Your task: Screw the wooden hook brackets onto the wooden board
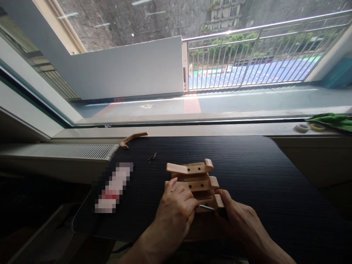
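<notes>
In front of me on the dark table lies a wooden hook rack (196, 185) with several pale curved hooks, each with dark screw holes. My left hand (176, 203) is closed over its lower left side, fingers bent against the wood. A screwdriver (207, 207) with a metal shaft and dark handle is gripped in my right hand (240, 220). The shaft points left across the nearest hook, and its tip is close to my left fingertips. Whether the tip sits on a screw is hidden. My right fingers also reach the rack's right end.
Several small screws (153, 157) lie on the black table (247, 157). A loose wooden hook (133, 137) rests at the far left edge. A blurred-out item (115, 187) lies left. Tape rolls (317, 127) and a green cloth (331, 120) sit on the windowsill at right.
</notes>
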`<state>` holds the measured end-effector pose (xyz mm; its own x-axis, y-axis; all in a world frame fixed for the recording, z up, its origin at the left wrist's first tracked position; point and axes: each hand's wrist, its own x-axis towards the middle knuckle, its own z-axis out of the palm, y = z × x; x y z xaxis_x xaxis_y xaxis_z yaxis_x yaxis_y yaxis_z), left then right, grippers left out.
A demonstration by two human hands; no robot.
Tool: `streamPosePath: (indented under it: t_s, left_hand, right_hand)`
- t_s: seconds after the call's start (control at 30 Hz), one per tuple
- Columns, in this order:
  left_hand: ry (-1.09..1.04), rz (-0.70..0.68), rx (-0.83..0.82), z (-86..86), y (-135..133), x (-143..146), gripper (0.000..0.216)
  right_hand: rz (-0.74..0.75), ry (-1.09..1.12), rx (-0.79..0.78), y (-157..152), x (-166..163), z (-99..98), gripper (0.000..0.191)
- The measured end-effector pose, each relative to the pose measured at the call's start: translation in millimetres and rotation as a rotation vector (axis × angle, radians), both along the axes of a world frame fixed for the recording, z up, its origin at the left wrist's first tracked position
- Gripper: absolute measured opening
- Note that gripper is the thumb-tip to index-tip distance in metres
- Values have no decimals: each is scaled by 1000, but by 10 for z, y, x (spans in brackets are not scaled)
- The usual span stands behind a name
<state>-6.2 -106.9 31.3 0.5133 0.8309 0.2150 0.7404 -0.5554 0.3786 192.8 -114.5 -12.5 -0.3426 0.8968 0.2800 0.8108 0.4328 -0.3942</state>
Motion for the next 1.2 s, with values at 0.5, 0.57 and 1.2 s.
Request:
streamPosePath:
  t_s: [0.5, 0.57, 1.2]
  left_hand:
    - [24, 24, -68, 72, -7, 6, 10]
    - [29, 19, -65, 62, -6, 6, 10]
    - [47, 35, -84, -13, 12, -24, 6]
  right_hand:
    - [341, -2, -213, -94, 290, 817, 29]
    - [374, -69, -212, -35, 216, 861, 27]
    - [533, -269, -9, 226, -145, 1082, 27]
